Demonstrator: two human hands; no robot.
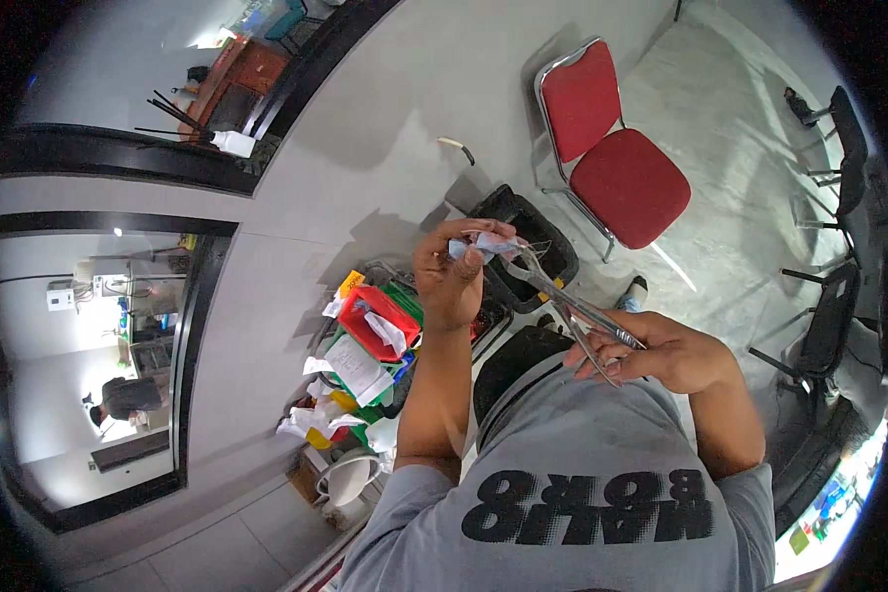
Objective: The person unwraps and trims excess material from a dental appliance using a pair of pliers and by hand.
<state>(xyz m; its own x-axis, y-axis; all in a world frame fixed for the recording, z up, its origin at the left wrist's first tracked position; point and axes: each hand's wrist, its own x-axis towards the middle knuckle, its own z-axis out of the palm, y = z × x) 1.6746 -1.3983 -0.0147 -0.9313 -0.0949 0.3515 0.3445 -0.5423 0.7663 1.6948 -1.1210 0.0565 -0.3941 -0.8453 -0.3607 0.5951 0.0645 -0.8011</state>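
Raised in front of me, my left hand [451, 274] pinches a small crumpled piece of pale blue-white material [483, 245], perhaps cloth or paper. My right hand [666, 350] grips a long, shiny metal tongs-like tool [587, 314]. Its two arms spread apart near my right fingers and come together toward the far end. That far end reaches the crumpled piece beside my left fingertips; whether it clamps it I cannot tell. Below both hands a black bin [562, 237] stands on the floor, partly hidden by them.
Left of my left forearm sits a heap with a red basket [380, 323], papers [357, 370] and green items. A white mug-like vessel [347, 481] stands nearer. Beyond the bin is a red chair [629, 187]. Black chairs [827, 321] line the right. A curved-handled object [456, 148] lies farther off.
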